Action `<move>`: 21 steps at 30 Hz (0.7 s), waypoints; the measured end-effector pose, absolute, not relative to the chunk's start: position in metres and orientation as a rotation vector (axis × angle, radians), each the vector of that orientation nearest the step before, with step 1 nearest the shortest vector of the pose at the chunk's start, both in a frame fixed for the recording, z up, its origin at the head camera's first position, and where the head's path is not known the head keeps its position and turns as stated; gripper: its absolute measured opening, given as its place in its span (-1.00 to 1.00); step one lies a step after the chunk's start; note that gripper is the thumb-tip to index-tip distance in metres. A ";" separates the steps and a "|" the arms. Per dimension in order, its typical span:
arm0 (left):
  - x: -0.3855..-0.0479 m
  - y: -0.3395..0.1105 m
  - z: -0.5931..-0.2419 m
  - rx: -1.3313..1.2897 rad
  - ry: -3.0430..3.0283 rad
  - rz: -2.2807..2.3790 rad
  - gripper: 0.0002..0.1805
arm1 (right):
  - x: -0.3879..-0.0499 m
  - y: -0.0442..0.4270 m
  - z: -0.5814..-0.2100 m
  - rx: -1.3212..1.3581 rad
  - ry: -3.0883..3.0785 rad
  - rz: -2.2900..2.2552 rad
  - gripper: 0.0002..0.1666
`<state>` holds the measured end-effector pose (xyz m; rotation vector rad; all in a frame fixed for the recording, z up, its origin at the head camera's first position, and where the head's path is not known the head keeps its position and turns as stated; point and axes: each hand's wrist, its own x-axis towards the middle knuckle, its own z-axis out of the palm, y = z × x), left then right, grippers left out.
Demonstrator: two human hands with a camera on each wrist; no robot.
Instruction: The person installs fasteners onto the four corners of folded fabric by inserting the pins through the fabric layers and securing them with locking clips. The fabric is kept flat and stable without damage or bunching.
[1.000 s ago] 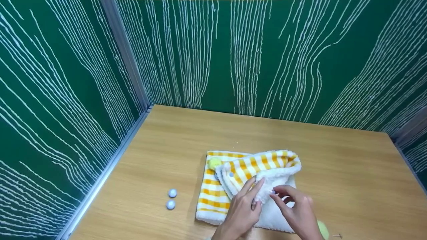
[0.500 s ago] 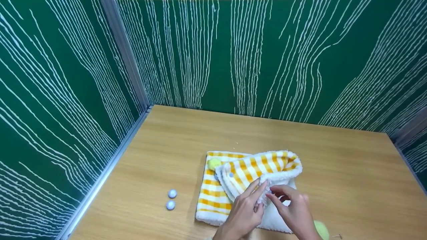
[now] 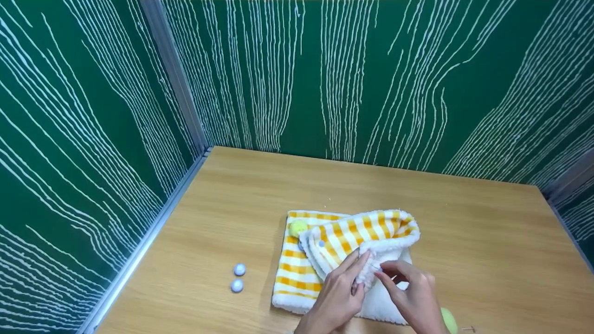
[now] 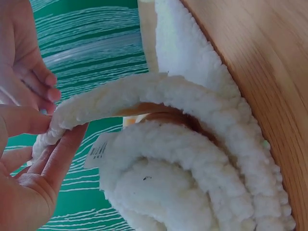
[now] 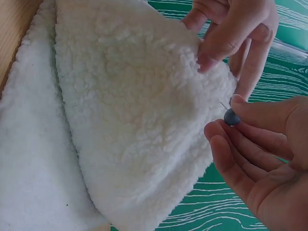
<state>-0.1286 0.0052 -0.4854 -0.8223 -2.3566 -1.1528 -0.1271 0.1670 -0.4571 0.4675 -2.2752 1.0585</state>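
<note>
We have the checked fleece cloth [image 3: 341, 232] folded on the tabletop [image 3: 195, 222], with one lifted edge pinched in our left grip [image 3: 341, 290]. Our right grip [image 3: 410, 290] pinches a blue-headed pin [image 5: 231, 117] by its bead, the shaft pointing toward that fleecy edge; we cannot tell whether the tip is in. The likeliest trouble, we judge, is a pricked fingertip, since the left fingers [image 5: 252, 67] lie close to the pin's line. The bead is small and round, so a hard push could twist it loose. Thick pile could hide or deflect the tip. If we tug the cloth, the yellow ball [image 3: 298, 228] on it, if loose, may roll off.
</note>
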 end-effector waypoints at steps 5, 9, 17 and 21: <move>-0.128 0.006 -0.486 -0.842 -2.370 -1.167 -0.30 | -0.128 0.166 -0.458 0.454 -2.294 1.059 -0.77; -0.128 0.008 -0.488 -0.886 -2.366 -1.200 -0.31 | -0.130 0.165 -0.462 0.469 -2.293 1.050 -0.76; -0.127 0.009 -0.489 -0.937 -2.369 -1.275 -0.33 | -0.133 0.164 -0.464 0.510 -2.251 1.047 -0.72; -0.127 0.009 -0.489 -0.949 -2.371 -1.280 -0.33 | -0.132 0.164 -0.463 0.514 -2.248 1.048 -0.73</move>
